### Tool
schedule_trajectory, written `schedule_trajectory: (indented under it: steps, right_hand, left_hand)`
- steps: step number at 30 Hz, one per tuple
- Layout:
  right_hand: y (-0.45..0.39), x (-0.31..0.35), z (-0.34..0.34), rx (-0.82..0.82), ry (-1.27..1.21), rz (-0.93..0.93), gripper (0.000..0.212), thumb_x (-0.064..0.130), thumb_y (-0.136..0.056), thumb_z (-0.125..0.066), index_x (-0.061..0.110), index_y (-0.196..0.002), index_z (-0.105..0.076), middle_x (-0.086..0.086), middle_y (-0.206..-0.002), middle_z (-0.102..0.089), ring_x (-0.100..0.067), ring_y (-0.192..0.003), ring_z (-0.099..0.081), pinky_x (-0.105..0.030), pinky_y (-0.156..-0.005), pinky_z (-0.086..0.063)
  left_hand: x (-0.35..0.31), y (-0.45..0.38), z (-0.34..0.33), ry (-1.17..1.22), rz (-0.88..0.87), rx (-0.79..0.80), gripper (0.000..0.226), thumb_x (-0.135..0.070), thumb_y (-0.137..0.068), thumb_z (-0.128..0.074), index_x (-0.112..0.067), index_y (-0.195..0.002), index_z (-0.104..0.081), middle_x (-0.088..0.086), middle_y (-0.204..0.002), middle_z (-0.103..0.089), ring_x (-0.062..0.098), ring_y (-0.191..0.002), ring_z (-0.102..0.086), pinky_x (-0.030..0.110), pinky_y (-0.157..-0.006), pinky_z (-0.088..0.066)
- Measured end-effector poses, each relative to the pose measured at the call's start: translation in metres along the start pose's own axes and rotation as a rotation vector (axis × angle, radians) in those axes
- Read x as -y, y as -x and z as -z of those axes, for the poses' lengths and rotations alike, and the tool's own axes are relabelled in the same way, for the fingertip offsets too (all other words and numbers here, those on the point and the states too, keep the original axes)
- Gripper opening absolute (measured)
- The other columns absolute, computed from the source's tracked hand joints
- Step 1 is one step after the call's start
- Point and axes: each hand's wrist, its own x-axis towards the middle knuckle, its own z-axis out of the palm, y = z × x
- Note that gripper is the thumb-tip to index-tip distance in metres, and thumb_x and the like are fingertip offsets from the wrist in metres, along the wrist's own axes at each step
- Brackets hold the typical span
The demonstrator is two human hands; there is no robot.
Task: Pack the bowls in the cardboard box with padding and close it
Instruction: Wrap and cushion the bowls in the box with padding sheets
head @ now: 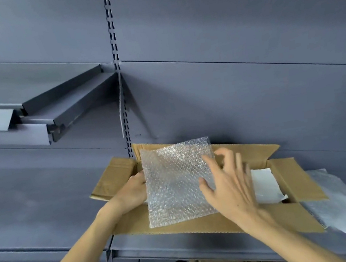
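Left hand (131,191) grips bubble wrap (178,184) over open box (204,223) on shelf (45,219); right hand (228,185) spread, fingers loose, on wrap.

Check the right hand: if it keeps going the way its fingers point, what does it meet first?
Most likely the bubble wrap sheet. The right hand is spread open, fingers aimed up-left at the sheet held by the left hand over the cardboard box. Contact may already exist; depth is unclear.
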Motion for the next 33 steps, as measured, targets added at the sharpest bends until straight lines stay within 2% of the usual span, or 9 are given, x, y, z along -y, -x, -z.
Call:
schedule_trajectory:
  steps: [2, 5, 8, 11, 17, 22, 25, 29, 33]
  right_hand:
    - [-0.007, 0.004, -0.008, 0.115, -0.148, 0.249, 0.047, 0.039, -0.097, -0.053, 0.026, -0.141, -0.059, -0.004, -0.146, -0.046, -0.027, -0.13, -0.043, -0.05, -0.099, -0.044]
    - [-0.025, 0.013, -0.028, 0.399, -0.215, 0.437, 0.051, 0.042, -0.106, -0.037, 0.033, -0.156, -0.04, 0.001, -0.168, -0.022, -0.019, -0.155, -0.013, -0.048, -0.126, -0.01]
    - [-0.04, 0.022, -0.051, 0.509, -0.157, 0.409, 0.058, 0.053, -0.106, -0.033, 0.035, -0.161, -0.026, 0.0, -0.172, -0.006, -0.019, -0.158, 0.002, -0.052, -0.127, -0.003]
    - [-0.046, 0.026, -0.07, 0.56, -0.147, 0.321, 0.065, 0.063, -0.103, -0.03, 0.041, -0.162, -0.012, -0.001, -0.173, 0.005, -0.021, -0.158, 0.009, -0.058, -0.126, -0.002]
    - [-0.047, 0.031, -0.086, 0.542, -0.154, 0.27, 0.072, 0.071, -0.099, -0.029, 0.042, -0.162, -0.008, 0.0, -0.172, 0.001, -0.02, -0.156, 0.005, -0.056, -0.123, -0.001]
    - [-0.051, 0.036, -0.091, 0.577, -0.173, 0.227, 0.075, 0.072, -0.098, -0.03, 0.041, -0.162, -0.006, -0.001, -0.171, 0.0, -0.025, -0.157, 0.002, -0.06, -0.122, -0.001]
    - [-0.053, 0.042, -0.092, 0.584, -0.167, 0.213, 0.076, 0.071, -0.099, -0.032, 0.037, -0.163, -0.009, 0.0, -0.17, -0.003, -0.025, -0.156, -0.001, -0.059, -0.123, -0.004]
    - [-0.056, 0.039, -0.086, 0.68, -0.24, 0.233, 0.08, 0.07, -0.099, -0.035, 0.034, -0.164, -0.005, 0.004, -0.17, 0.001, -0.027, -0.157, 0.001, -0.062, -0.124, -0.005]
    - [-0.076, 0.004, -0.061, 0.905, -0.302, 0.303, 0.101, 0.067, -0.088, -0.06, 0.038, -0.163, 0.001, 0.011, -0.17, 0.007, -0.019, -0.157, 0.003, -0.059, -0.125, -0.012]
  left_hand:
    - [0.0, 0.0, -0.001, -0.017, -0.011, 0.007, 0.025, -0.034, -0.1, -0.057, -0.04, -0.124, -0.061, -0.023, -0.122, -0.06, 0.003, -0.112, -0.054, 0.022, -0.094, -0.038]
    - [0.0, 0.002, -0.005, -0.093, -0.05, 0.012, 0.015, -0.032, -0.098, -0.059, -0.046, -0.102, -0.061, -0.032, -0.105, -0.06, -0.007, -0.099, -0.057, 0.003, -0.077, -0.041]
    - [0.003, 0.002, -0.006, -0.078, -0.06, -0.12, 0.028, -0.023, -0.098, -0.058, -0.039, -0.121, -0.055, -0.031, -0.103, -0.059, -0.005, -0.094, -0.059, 0.0, -0.071, -0.042]
    - [0.004, 0.005, -0.007, 0.042, -0.034, -0.288, 0.048, -0.011, -0.101, -0.047, -0.027, -0.146, -0.039, -0.02, -0.104, -0.064, 0.004, -0.096, -0.06, 0.015, -0.079, -0.044]
    - [0.0, 0.014, -0.014, 0.019, -0.225, -0.515, 0.038, -0.014, -0.094, -0.058, -0.018, -0.132, -0.061, -0.012, -0.14, -0.053, 0.006, -0.118, -0.054, 0.025, -0.099, -0.045]
    - [-0.008, 0.019, 0.011, -0.215, -0.308, -0.191, 0.042, -0.029, -0.081, -0.063, -0.03, -0.122, -0.068, -0.017, -0.141, -0.055, 0.003, -0.139, -0.04, 0.032, -0.114, -0.033]
    - [-0.011, 0.011, 0.018, -0.524, -0.293, -0.013, 0.052, -0.033, -0.088, -0.065, -0.027, -0.138, -0.056, -0.012, -0.15, -0.048, 0.008, -0.145, -0.035, 0.028, -0.117, -0.03]
    - [-0.004, 0.003, 0.024, -0.712, -0.15, 0.142, 0.066, -0.045, -0.095, -0.054, -0.037, -0.156, -0.028, -0.007, -0.167, -0.015, 0.014, -0.155, -0.011, 0.036, -0.121, -0.019]
    - [-0.003, -0.004, 0.031, -0.827, -0.149, 0.222, 0.073, -0.054, -0.097, -0.052, -0.041, -0.159, -0.014, -0.006, -0.169, -0.004, 0.016, -0.156, 0.0, 0.041, -0.126, -0.011]
